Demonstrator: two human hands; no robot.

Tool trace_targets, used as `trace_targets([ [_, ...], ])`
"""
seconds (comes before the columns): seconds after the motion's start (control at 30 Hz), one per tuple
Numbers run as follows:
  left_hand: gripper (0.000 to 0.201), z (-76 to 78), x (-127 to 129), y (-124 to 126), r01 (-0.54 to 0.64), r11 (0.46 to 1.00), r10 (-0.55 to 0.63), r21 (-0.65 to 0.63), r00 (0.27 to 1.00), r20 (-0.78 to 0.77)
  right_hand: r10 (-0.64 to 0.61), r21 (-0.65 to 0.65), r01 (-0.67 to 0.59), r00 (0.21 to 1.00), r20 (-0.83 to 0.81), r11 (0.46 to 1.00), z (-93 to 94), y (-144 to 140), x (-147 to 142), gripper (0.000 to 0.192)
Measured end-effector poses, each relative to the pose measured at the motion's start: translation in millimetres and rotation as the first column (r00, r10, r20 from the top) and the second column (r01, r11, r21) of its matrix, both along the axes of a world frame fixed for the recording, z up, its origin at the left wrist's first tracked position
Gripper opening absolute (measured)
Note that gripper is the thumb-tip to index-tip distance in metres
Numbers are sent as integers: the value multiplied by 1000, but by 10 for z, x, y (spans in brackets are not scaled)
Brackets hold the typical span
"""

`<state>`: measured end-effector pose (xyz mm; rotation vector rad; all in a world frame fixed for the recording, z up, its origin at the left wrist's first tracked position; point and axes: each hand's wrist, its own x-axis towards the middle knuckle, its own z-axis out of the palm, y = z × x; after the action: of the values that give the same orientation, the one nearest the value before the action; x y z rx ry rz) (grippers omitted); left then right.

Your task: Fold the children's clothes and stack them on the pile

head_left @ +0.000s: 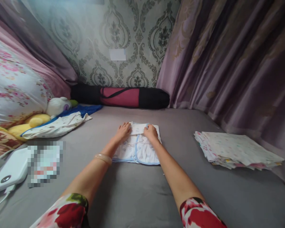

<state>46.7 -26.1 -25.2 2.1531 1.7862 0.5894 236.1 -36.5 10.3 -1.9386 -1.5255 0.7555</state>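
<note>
Head view: no readable writing; a patch at lower left is pixelated, and red characters on the cloth [1, 139] at the left edge are too cut off to read. Both arms reach straight fwd to frame centre. Left hand [122, 131] and right hand [150, 132] lie palm-down w/ fingers curled on the far edge of the small white garment [137, 148], blue trim, flat on the grey sheet [137, 190]. Fingertips partly tucked under the fold, so actual pinch can't be told. Folded stack [237, 150] sits centre right.

A grey bed sheet [137, 190] carries a small white garment [137, 148] and stacked cloths [237, 150].
</note>
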Motion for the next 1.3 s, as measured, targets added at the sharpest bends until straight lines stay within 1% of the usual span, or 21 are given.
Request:
trace_targets([
  [0.07,45,-6,2,-33,14,1000,-15,-18,994,-111,36,18,-39,984,174,999,31,-51,4,25],
  [0.13,49,-1,14,-62,9,1000,-12,-13,983,-182,55,84,-89,938,342,993,43,-87,-14,32],
  [0.17,51,5,27,-75,8,1000,-6,5,978,-207,71,130,-133,915,397,983,39,-97,-30,35],
  [0.23,53,18,68,-94,26,998,-10,61,968,-251,163,195,-285,863,479,938,9,-101,-76,41],
  [0.3,53,27,115,-104,74,992,-41,104,956,-291,316,176,-463,792,523,869,-46,-92,-132,49],
  [0.33,53,26,134,-105,102,989,-63,111,949,-308,382,146,-525,757,530,838,-78,-86,-158,52],
  [0.4,54,13,152,-103,134,986,-95,96,938,-333,460,82,-580,717,523,810,-140,-72,-202,54],
  [0.57,56,-66,97,-93,119,992,-97,40,930,-355,520,-9,-590,703,485,807,-217,-56,-227,56],
  [0.67,57,-88,80,-90,94,996,-86,2,923,-376,514,-4,-588,705,488,809,-238,-59,-223,56],
  [0.83,61,-41,114,-68,57,995,-82,-78,926,-368,473,31,-564,719,510,825,-273,-66,-251,54],
  [0.97,62,-3,78,-45,71,987,-119,-146,931,-346,509,-26,-571,709,488,821,-221,-46,-239,54],
  [1.03,61,-4,-9,-52,85,987,-124,-134,940,-319,521,-40,-574,708,477,818,-177,-32,-207,55],
  [1.1,60,-16,-149,-75,65,994,-87,-87,955,-284,499,-7,-570,713,493,822,-149,-24,-170,56],
  [1.17,60,-30,-326,-112,3,998,-20,-68,966,-257,475,21,-563,715,514,826,-152,-24,-145,57],
  [1.23,60,-39,-503,-156,-73,993,47,-93,965,-257,485,3,-567,707,514,824,-182,-27,-137,58],
  [1.3,60,-46,-642,-196,-122,986,87,-114,957,-276,496,-19,-569,701,512,822,-221,-30,-139,58],
])
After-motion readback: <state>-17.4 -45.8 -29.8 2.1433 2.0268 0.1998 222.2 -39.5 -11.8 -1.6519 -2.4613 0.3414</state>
